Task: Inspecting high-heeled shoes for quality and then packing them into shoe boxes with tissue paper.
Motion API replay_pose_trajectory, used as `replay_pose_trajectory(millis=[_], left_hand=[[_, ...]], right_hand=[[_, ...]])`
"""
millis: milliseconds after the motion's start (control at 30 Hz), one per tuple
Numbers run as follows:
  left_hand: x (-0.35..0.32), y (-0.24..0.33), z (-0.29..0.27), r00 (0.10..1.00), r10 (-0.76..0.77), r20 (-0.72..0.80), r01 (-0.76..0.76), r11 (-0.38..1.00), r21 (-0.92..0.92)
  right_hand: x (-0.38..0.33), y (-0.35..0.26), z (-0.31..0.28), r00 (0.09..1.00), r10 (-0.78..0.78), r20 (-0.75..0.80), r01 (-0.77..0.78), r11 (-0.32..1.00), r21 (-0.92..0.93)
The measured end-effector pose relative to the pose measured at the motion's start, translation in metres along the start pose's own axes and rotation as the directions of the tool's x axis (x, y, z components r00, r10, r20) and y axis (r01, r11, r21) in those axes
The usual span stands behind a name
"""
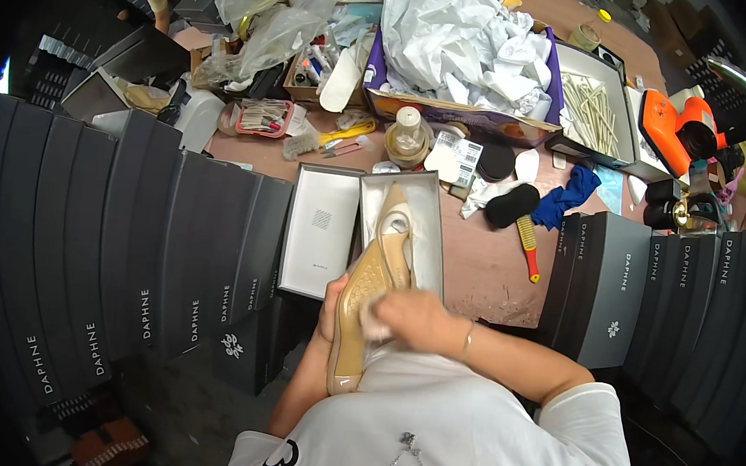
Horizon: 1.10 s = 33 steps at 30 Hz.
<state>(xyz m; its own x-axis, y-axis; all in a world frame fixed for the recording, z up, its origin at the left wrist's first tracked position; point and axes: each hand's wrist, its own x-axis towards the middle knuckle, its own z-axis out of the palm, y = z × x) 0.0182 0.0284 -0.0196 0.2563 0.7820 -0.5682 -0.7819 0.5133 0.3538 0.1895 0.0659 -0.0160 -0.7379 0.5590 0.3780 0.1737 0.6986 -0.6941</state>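
Two shoes: one beige pointed shoe (358,306) was held sole-up close to the person's chest; a second beige shoe (397,226) lay in the open shoe box (430,237) on the tabletop (483,277).
Left hand: the left hand (329,313) gripped the held shoe from beneath, fingers clamped on its side.
Right hand: the right hand (406,316) pressed a small white cloth (372,321) against the sole, fingers closed on the cloth.
One lid: the box lid (321,229) lay inside-up, just left of the open box and touching it.
Closed boxes: black shoe boxes (127,240) stood on end in a long row at the left, more black boxes (649,290) at the right; I could not count them exactly.
Purple box: a large purple carton (453,112) was heaped with crumpled white tissue paper (458,38).
White tray: one shallow white tray (615,103) held pale sticks (593,110).
One brush: a black brush with a yellow and red handle (519,218) lay right of the open box.
One blue cloth: a blue cloth (569,196) lay beside the brush.
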Motion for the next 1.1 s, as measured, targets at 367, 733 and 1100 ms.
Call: replay_pose_trajectory(millis=[367, 733, 1100], left_hand=[[0.011, 0.000, -0.002, 0.997, 0.060, 0.041, -0.062, 0.997, 0.046], [0.006, -0.001, 0.018, 0.993, 0.078, -0.093, -0.073, 0.996, 0.059], [0.007, 0.006, 0.003, 0.995, 0.096, 0.023, -0.096, 0.995, 0.009]], right_hand=[[0.049, 0.035, -0.006, 0.941, 0.338, 0.001, -0.337, 0.940, -0.060], [0.021, 0.007, -0.005, 0.991, 0.133, 0.027, -0.134, 0.991, 0.030], [0.029, 0.039, 0.005, 0.936, 0.315, -0.156, -0.316, 0.949, 0.018]])
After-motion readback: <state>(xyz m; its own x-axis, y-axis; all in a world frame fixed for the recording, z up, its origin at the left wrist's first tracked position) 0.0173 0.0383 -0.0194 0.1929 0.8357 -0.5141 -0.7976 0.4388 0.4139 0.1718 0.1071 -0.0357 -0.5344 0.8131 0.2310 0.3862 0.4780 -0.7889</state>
